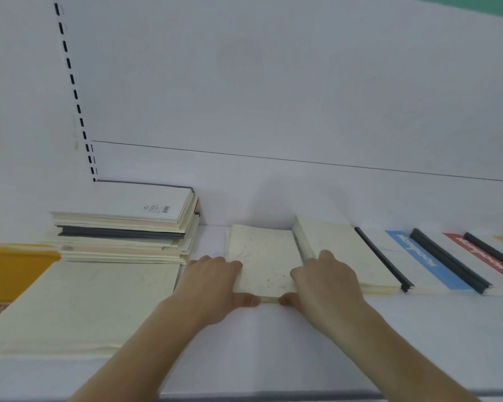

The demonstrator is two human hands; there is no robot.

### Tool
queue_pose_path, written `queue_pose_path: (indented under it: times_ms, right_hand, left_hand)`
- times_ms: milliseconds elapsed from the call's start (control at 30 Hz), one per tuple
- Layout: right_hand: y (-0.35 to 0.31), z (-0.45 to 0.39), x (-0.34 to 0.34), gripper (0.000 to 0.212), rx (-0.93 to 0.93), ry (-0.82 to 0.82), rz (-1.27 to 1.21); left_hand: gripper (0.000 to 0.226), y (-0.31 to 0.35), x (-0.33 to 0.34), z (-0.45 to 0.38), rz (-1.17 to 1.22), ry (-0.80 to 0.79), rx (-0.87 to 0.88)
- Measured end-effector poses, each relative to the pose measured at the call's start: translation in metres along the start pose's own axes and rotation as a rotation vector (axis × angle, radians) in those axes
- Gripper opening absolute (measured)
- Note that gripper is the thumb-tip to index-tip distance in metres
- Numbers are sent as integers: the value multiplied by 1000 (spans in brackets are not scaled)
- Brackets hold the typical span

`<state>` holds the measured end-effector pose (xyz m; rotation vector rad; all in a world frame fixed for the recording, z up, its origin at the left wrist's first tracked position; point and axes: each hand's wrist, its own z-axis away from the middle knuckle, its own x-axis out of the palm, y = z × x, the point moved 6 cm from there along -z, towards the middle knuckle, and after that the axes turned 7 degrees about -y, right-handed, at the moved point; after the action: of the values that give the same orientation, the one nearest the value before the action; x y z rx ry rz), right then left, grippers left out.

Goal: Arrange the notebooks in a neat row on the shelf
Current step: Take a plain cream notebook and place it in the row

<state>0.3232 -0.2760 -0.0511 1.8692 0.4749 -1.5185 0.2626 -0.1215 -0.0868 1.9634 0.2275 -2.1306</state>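
White shelf [273, 343]: both hands, left [212, 281] and right [327, 278], seemingly pinch the middle notebook [263, 256], fingers clamped on its sides, squaring it into the row.

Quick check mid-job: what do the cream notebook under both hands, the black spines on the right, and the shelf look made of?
Cream notebook: matte paper or thin card cover, judging by its dull look and faint smudges. Left hand and right hand grip its near edge. Black spines: probably plastic or cloth binding strips, dark and slightly ridged; can't tell which. Shelf: smooth white surface, likely painted metal or laminate, with a soft sheen.
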Motion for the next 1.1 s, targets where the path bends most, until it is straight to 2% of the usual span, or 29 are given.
queue_pose_path:
  times_ms: [67,167,267,367,467,600,767,1000,1100]
  right_hand:
    - [0,-5,3,28,-54,14,57]
    - [12,-10,20,48,-115,-108,-6]
    - [17,-14,28,53,-193,-99,-27]
    - [15,-20,33,52,-278,-91,-15]
    - [15,-27,35,50,-345,32,41]
    - [14,-29,40,46,-378,147,29]
    - [16,-26,42,48,-383,136,16]
    - [15,-20,44,68,-350,115,8]
    - [15,-21,48,62,-344,142,29]
  left_hand:
    - [73,-1,1,-2,37,4,14]
    - [66,-2,3,-4,160,-26,70]
    - [63,-3,3,-4,233,-39,120]
    - [54,-1,4,-4,124,-33,120]
    - [40,1,4,-5,-9,32,107]
    - [40,-2,7,-8,65,37,102]
    - [40,-5,14,-11,122,-3,122]
    - [30,5,15,-5,100,24,79]
    - [32,9,14,0,107,50,44]
